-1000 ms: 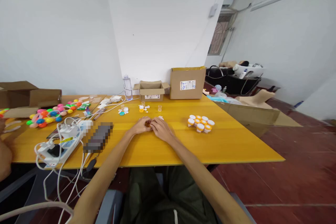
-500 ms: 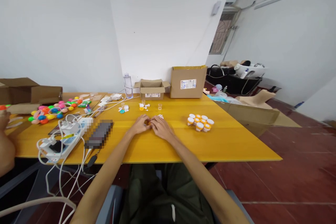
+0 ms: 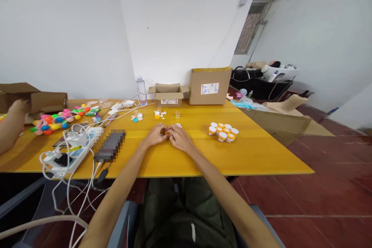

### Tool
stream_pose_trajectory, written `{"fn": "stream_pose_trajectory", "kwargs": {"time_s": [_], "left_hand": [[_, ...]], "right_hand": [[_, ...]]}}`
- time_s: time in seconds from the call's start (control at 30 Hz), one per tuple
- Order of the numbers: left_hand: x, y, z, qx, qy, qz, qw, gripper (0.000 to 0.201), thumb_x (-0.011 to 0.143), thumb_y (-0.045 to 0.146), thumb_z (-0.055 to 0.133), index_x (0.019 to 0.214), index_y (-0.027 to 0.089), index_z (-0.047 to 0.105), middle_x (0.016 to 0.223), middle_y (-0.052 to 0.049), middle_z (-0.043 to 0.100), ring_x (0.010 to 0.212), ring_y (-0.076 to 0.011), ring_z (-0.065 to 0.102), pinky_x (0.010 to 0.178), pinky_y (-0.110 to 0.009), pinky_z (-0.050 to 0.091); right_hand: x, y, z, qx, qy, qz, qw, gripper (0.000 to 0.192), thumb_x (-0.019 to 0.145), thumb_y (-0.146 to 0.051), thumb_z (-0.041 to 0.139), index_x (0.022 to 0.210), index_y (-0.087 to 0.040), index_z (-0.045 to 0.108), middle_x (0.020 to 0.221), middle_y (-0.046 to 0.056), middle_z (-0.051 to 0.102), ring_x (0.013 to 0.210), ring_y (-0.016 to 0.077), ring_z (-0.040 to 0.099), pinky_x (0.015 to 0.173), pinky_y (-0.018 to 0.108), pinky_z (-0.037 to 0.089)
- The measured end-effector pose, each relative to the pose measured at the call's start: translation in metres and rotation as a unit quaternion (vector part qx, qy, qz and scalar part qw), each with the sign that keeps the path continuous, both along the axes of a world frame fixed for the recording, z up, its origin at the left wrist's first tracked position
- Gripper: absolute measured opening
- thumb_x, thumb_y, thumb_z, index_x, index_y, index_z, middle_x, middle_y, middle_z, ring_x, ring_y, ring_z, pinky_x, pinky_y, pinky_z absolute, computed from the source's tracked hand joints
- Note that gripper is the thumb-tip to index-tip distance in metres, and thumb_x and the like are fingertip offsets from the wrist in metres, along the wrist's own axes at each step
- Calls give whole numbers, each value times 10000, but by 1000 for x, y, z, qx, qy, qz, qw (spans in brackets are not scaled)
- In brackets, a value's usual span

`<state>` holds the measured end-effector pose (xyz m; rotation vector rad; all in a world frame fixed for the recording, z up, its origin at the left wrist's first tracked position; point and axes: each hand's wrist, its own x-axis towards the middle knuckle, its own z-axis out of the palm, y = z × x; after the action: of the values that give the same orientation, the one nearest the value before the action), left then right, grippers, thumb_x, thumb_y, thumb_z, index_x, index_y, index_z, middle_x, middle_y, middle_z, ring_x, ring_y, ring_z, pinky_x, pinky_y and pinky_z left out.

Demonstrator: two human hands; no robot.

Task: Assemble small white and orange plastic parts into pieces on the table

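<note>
yellow table [image 3: 255, 155] under both hands [image 3: 155, 135] [image 3: 180, 138] | white walls [image 3: 180, 27] | red tiled floor [image 3: 319, 197]

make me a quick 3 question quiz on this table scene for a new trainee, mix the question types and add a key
1. True or false: the small open box stands between the clear bottle and the larger cardboard box.

2. Which lies on the table to the right of both hands?
a) the power strip
b) the cluster of white-and-orange capped containers
c) the coloured balls

3. Fill in the colour: the small piece between the left hand and the right hand is ____.

Key:
1. True
2. b
3. orange (fingers partly hide it)
</note>
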<state>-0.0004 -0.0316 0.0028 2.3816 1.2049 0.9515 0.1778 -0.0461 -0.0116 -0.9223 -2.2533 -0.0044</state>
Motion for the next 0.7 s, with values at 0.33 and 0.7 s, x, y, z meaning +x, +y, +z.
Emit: {"fn": "stream_pose_trajectory", "kwargs": {"time_s": [0.33,0.7], "left_hand": [[1,-3,3,4,8,6,1000,78,759,245,630,824,207,610,834,-17,644,784,-178,600,806,-332,520],[1,-3,3,-21,-12,10,1000,119,803,309,621,862,206,614,860,-22,653,796,-170,590,811,-317,514]], "right_hand": [[0,0,-1,-12,14,7,1000,284,813,-64,492,954,-233,671,1062,72,624,994,214,573,913,362,478],[1,-5,3,-7,45,-19,999,315,822,-69,471,998,-235,672,1056,75,626,985,229,574,928,384,460]]}}
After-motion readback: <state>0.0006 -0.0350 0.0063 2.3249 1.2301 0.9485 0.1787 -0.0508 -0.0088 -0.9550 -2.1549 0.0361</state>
